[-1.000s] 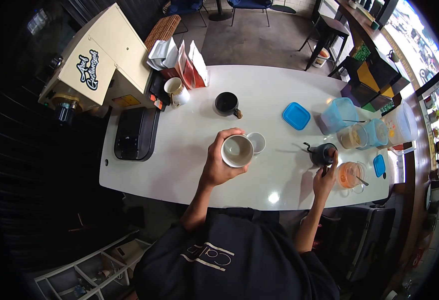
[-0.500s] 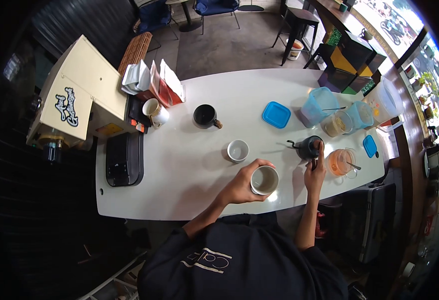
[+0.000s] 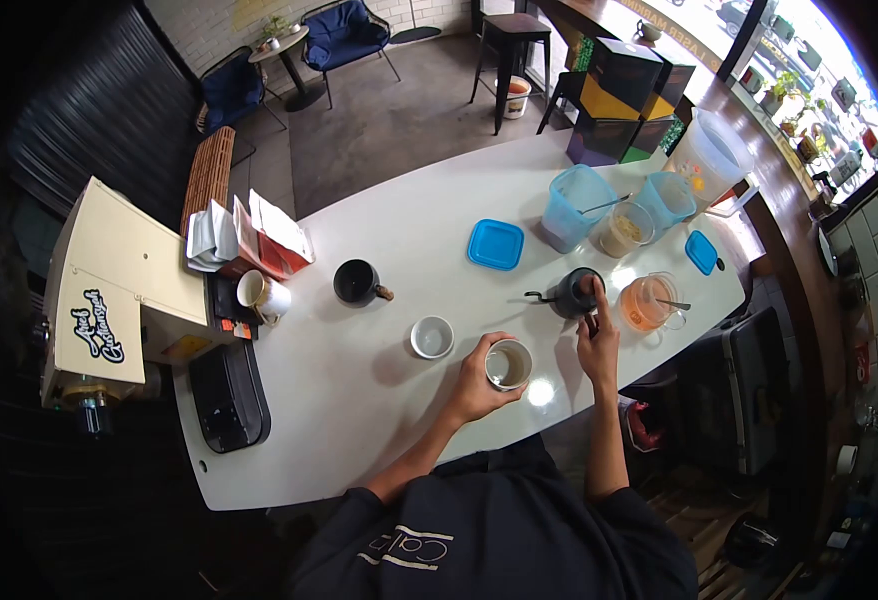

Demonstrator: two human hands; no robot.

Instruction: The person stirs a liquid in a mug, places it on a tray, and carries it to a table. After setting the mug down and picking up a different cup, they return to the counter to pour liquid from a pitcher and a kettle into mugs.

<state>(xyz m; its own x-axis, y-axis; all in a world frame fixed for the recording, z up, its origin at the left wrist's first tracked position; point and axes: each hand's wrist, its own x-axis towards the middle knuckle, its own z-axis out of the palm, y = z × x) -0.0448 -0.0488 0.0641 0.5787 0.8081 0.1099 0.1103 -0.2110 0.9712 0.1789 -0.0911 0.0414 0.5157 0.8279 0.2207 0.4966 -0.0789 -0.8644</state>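
My left hand (image 3: 471, 390) is wrapped round a pale cup (image 3: 508, 366), whose open mouth faces up. Some liquid seems to lie inside, though I cannot make it out clearly. My right hand (image 3: 597, 348) grips the handle of a small dark gooseneck kettle (image 3: 569, 293), one finger stretched along its top. The kettle's thin spout points left. Left of the held cup stands a small white cup (image 3: 432, 338). Farther left is a black cup with a wooden handle (image 3: 356, 283). Close to the kettle's right sits a glass jug of orange liquid with a spoon (image 3: 646, 303).
Blue tubs (image 3: 577, 205), a blue lid (image 3: 496, 245) and a clear pitcher (image 3: 711, 155) stand on the white table (image 3: 329, 400) at the back right. A cream grinder machine (image 3: 124, 290), paper bags (image 3: 274, 235) and a white mug (image 3: 263, 296) are at the left.
The camera view has turned, so the table and its things appear shifted left and tilted. Both hands keep their holds on the cup and the kettle.
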